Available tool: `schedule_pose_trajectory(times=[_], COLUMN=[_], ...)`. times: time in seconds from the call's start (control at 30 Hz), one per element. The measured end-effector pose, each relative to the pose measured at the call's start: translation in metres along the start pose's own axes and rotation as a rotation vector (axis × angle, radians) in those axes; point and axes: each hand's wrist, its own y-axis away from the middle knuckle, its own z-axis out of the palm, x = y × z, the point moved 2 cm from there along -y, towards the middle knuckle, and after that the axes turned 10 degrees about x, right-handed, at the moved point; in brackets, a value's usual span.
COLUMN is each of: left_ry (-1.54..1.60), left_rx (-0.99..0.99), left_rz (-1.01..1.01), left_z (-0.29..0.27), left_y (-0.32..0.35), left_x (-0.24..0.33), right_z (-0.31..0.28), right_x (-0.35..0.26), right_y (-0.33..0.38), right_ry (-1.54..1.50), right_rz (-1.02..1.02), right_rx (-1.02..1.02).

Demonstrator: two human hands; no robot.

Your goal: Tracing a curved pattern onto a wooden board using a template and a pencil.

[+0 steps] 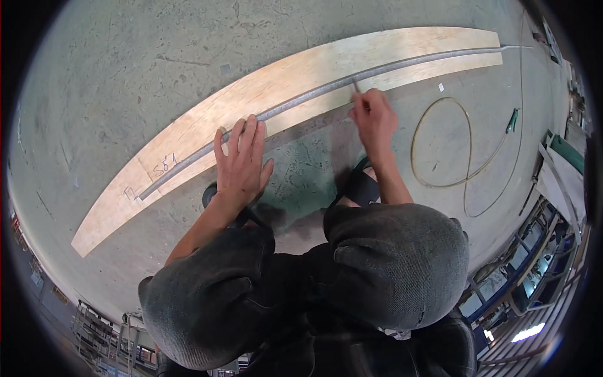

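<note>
A long pale wooden board (207,113) with a curved far edge lies on the floor, and handwritten marks show near its left end. Along it runs a slim grey strip (301,98), slightly bent, whose right end sticks out past the board. My left hand (242,160) is open, its outstretched fingertips pressing on the strip left of the middle. Farther right, my right hand (375,122) is closed in a pinch around a thin pen-like tool (355,85). The tool's tip meets the near side of the strip; its exact kind is hard to make out.
A yellowish hose (471,135) loops on the floor to the right, with a green-handled end piece (513,119). Metal frames and racks (534,264) stand at the lower right, and more racks (97,333) at the lower left. My knees are bent close behind my hands.
</note>
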Motion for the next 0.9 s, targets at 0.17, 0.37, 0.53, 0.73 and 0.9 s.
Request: schedule_pose_trajectory(times=[0.17,0.37,0.53,0.73,0.9], left_ry=[0.0,0.0,-0.005,0.006,-0.006], left_rx=[0.023,0.025,0.012,0.007,0.004], left_rz=[0.013,0.001,-0.011,-0.006,-0.006], left_z=[0.002,0.006,0.004,0.01,0.008], left_y=[-0.002,-0.003,0.0,-0.001,-0.001], left_x=[0.001,0.002,-0.003,-0.001,0.002], right_z=[0.013,0.005,0.014,0.008,0.027], right_x=[-0.015,0.008,-0.003,0.015,-0.039], right_y=[0.017,-0.005,0.002,-0.007,0.032], right_ry=[-0.1,-0.131,-0.118,-0.137,-0.242], right_rz=[-0.302,-0.207,-0.287,-0.215,-0.345], right_rx=[0.026,0.075,-0.026,0.005,-0.249])
